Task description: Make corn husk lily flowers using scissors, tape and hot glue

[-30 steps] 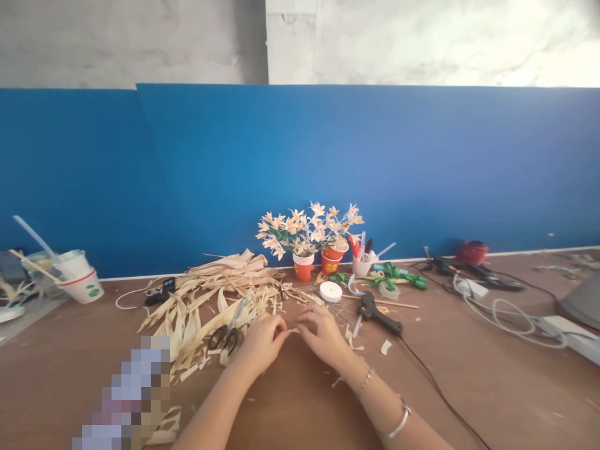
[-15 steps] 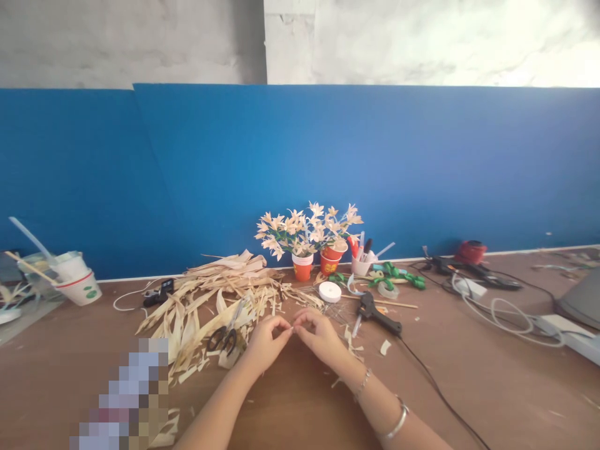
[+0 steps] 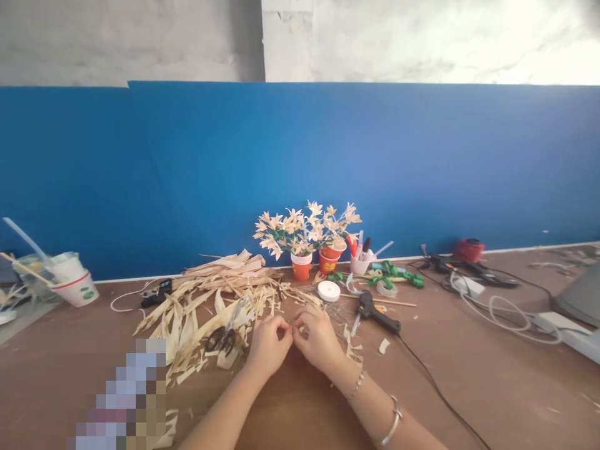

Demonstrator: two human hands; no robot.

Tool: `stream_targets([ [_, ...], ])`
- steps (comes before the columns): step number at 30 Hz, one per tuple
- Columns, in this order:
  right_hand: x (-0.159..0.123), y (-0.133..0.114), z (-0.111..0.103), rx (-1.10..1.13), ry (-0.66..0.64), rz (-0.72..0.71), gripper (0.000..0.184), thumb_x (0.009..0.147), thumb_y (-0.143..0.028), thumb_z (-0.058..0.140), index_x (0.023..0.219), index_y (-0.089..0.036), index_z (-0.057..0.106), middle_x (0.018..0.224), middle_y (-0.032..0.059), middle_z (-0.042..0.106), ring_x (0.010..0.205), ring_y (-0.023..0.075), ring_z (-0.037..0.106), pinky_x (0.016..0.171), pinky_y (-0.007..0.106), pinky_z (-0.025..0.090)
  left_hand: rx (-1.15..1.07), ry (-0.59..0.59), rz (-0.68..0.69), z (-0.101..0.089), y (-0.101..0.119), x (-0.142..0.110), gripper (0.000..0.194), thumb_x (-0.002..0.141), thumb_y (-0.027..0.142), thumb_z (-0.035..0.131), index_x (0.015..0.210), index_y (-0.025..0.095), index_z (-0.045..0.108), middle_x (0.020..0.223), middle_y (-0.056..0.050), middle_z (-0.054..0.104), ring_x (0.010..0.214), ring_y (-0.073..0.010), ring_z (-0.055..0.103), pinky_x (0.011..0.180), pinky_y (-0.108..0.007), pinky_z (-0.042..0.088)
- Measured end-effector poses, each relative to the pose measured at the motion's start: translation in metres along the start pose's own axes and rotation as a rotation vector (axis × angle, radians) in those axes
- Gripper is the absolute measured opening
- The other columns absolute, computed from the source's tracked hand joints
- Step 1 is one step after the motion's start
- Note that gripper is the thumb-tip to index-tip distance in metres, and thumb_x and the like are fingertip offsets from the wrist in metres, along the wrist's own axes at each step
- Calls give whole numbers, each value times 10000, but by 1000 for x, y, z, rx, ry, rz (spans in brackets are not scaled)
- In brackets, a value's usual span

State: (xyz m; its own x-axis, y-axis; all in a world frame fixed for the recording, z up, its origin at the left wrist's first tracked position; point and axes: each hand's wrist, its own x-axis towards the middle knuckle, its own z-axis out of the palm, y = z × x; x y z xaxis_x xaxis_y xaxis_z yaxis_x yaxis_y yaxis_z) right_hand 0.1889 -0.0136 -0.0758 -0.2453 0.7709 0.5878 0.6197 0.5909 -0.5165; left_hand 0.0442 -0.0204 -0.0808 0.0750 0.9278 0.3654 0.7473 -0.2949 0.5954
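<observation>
My left hand [image 3: 270, 344] and my right hand [image 3: 315, 337] meet fingertip to fingertip over the brown table [image 3: 290, 412]. Both are closed in a pinch. Whatever lies between the fingertips is too small or too hidden to make out. Left of my left hand lies a pair of black-handled scissors [image 3: 221, 340] on a heap of dry, straw-coloured husks [image 3: 201, 300]. Beyond my right hand are a white round spool [image 3: 329, 290] and a black glue gun [image 3: 377, 314]. Thin husk scraps [image 3: 350, 344] lie beside my right wrist.
Pale husk flowers [image 3: 293, 228] stand in an orange cup [image 3: 300, 269] against the blue partition [image 3: 210, 175]. A cup of pens [image 3: 360, 265] and green ribbon [image 3: 398, 274] sit right of them. The glue gun's cord [image 3: 431, 381] crosses the right side. A white cup [image 3: 77, 290] stands far left.
Both hands remain fingertip to fingertip, with the wrists and fingers turned slightly. The whole view has shifted a little; the things on the table lie as before.
</observation>
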Motion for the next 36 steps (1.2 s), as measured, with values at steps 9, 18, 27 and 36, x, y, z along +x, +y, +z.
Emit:
stream_targets([
  [9, 3, 5, -5, -230, 108, 111, 142, 684, -44, 533, 640, -176, 560, 834, 73, 646, 852, 237, 555, 741, 355, 382, -41, 73, -64, -1, -1, 3, 142, 750, 220, 525, 624, 191, 582, 643, -6, 632, 656, -172, 581, 670, -286, 405],
  [18, 3, 11, -7, 183, 31, 92, 87, 757, -149, 566, 756, -193, 642, 959, 80, 631, 955, 219, 573, 861, 363, 433, -137, -5, -11, 1, -7, 4, 190, 804, 286, 501, 687, 194, 620, 705, -19, 653, 713, -178, 588, 704, -292, 426],
  [27, 1, 14, -6, 125, -42, -14, 103, 743, -94, 566, 718, -189, 598, 938, 73, 614, 936, 218, 564, 833, 369, 427, -34, -36, 51, -5, 1, -1, 154, 798, 226, 518, 765, 218, 668, 765, -14, 665, 786, -195, 590, 778, -333, 397],
  [36, -2, 6, -1, -24, -2, -66, 132, 717, -56, 524, 680, -183, 523, 918, 64, 617, 898, 224, 543, 782, 365, 375, 56, -4, -73, -1, 11, -2, 146, 757, 197, 540, 661, 195, 651, 702, -15, 675, 710, -183, 596, 706, -297, 373],
])
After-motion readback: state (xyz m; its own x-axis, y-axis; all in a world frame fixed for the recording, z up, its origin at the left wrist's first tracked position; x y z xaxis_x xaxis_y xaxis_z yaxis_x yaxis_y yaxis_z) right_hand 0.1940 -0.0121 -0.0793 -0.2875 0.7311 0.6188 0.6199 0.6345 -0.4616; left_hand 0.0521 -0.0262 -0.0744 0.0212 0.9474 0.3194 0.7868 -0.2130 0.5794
